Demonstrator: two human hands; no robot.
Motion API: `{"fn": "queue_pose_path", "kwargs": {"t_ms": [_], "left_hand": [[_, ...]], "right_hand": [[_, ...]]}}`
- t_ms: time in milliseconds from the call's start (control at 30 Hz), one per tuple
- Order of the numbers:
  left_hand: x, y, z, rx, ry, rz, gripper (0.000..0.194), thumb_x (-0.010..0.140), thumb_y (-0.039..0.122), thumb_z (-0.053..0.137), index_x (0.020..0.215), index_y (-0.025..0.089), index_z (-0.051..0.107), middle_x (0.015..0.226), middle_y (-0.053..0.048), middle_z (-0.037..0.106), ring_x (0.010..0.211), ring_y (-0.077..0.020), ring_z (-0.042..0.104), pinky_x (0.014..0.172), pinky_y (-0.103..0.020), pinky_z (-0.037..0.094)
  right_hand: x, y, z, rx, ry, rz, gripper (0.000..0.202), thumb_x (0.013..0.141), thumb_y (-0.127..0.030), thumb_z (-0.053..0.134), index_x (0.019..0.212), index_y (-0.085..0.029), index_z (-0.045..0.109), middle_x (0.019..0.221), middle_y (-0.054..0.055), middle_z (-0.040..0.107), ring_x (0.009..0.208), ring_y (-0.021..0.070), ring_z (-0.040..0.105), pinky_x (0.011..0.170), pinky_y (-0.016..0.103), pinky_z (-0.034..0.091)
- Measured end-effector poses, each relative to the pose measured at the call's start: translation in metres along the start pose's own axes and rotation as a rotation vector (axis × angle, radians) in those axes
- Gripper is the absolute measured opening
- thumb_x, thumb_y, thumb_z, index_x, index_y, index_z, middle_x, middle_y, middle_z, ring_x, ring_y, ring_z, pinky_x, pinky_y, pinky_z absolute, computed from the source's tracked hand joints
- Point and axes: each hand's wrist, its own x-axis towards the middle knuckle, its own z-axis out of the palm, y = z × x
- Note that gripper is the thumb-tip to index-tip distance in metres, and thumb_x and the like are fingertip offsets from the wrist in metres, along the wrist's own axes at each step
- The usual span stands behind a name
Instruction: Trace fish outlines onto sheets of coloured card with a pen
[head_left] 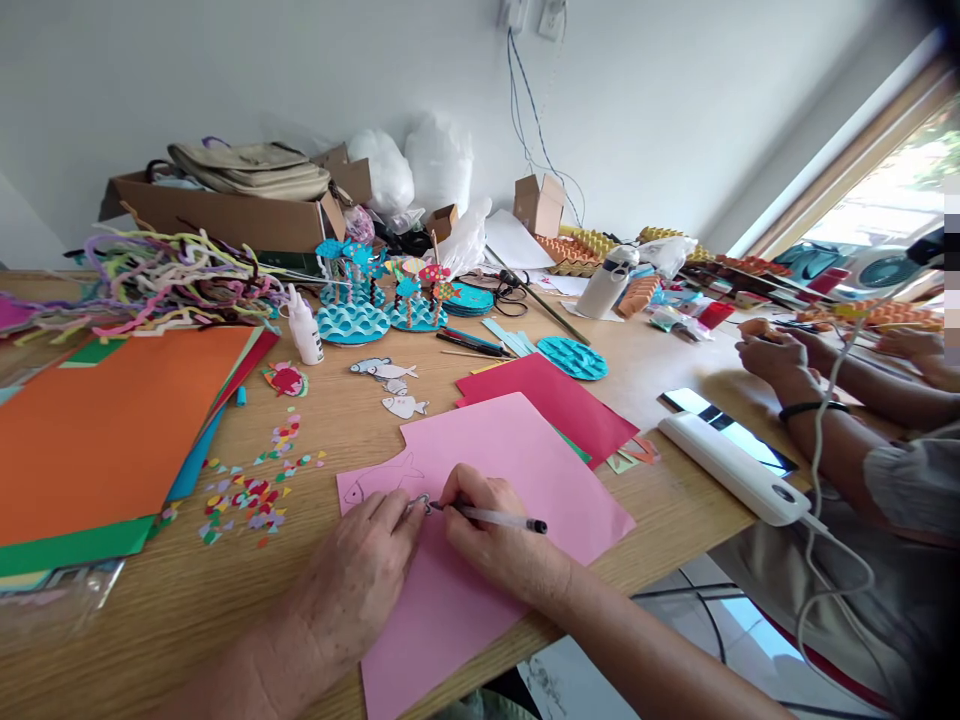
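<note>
At six o'clock, your right grip (502, 555) is clasping the pen (499, 517) over the pink paper (517, 450), your left grip (371, 550) lying unclenched on it; if that left is slipping (it's crowding the pen), your stroke could be straying.

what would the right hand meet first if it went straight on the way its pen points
Probably the left hand, just past the tip of the pen; exact depth there is hard to judge.
</note>
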Motion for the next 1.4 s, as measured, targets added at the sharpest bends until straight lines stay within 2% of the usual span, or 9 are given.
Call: {"fn": "queue_pose_path", "kwargs": {"t_ms": [367, 700, 1033, 1400], "left_hand": [[0.003, 0.002, -0.004, -0.011, -0.083, -0.024, 0.034, 0.081, 0.0, 0.048, 0.112, 0.009, 0.057, 0.098, -0.009, 0.056, 0.09, -0.0239, 0.054, 0.081, -0.041, 0.051], [0.001, 0.002, -0.005, 0.016, -0.065, -0.026, 0.034, 0.079, -0.001, 0.046, 0.108, 0.014, 0.057, 0.097, -0.007, 0.057, 0.09, -0.0221, 0.055, 0.082, -0.039, 0.051], [0.002, 0.0, 0.001, -0.002, -0.005, -0.024, 0.032, 0.08, 0.0, 0.049, 0.109, 0.012, 0.057, 0.099, -0.009, 0.058, 0.088, -0.0228, 0.056, 0.08, -0.039, 0.052], [-0.001, -0.002, 0.005, 0.032, 0.052, 0.005, 0.034, 0.082, 0.002, 0.047, 0.114, 0.011, 0.055, 0.098, -0.009, 0.058, 0.087, -0.023, 0.056, 0.078, -0.039, 0.052]], "right_hand": [[0.004, 0.001, 0.003, 0.008, 0.052, 0.065, 0.012, 0.068, -0.008, 0.044, 0.07, -0.019, 0.045, 0.056, -0.004, 0.047, 0.05, 0.0107, 0.042, 0.049, 0.021, 0.03], [0.003, -0.001, 0.001, -0.03, 0.021, 0.057, 0.013, 0.069, -0.007, 0.043, 0.07, -0.02, 0.043, 0.054, -0.006, 0.044, 0.049, 0.0101, 0.04, 0.049, 0.02, 0.029], [0.0, -0.001, 0.001, -0.019, -0.034, -0.001, 0.015, 0.066, -0.007, 0.042, 0.071, -0.021, 0.041, 0.053, -0.007, 0.042, 0.047, 0.0095, 0.037, 0.049, 0.02, 0.029], [-0.004, 0.002, 0.001, -0.08, -0.031, -0.029, 0.014, 0.066, -0.008, 0.041, 0.072, -0.021, 0.042, 0.054, -0.006, 0.043, 0.048, 0.0108, 0.04, 0.05, 0.021, 0.03]]}}
